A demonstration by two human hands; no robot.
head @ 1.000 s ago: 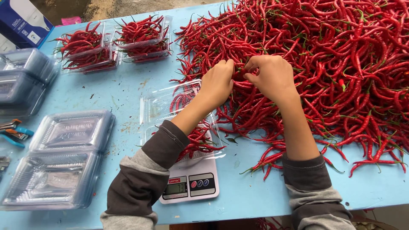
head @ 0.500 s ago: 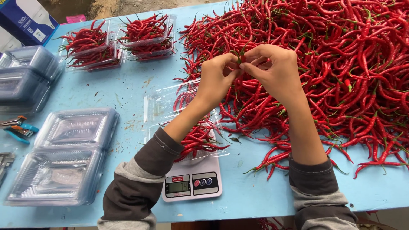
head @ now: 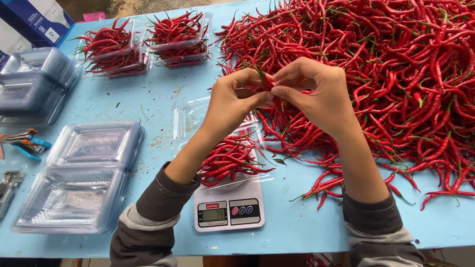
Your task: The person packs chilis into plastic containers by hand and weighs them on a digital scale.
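My left hand (head: 232,101) and my right hand (head: 316,91) meet above the table, both pinching a small bunch of red chili peppers (head: 267,81) by their green stems. Below them an open clear plastic clamshell tray (head: 190,118) partly filled with red chilies (head: 227,158) rests on a small white digital kitchen scale (head: 228,210). A big heap of red chilies (head: 386,64) covers the right half of the blue table (head: 148,99).
Two clear trays filled with chilies (head: 114,47) (head: 180,37) stand at the back. Stacks of empty clamshell trays (head: 81,173) (head: 34,81) lie on the left, with pliers and a stapler-like tool (head: 22,141) at the left edge. A blue box (head: 34,20) sits far left.
Both hands lifted off the chili heap and came toward me, holding the chilies above the tray on the scale.
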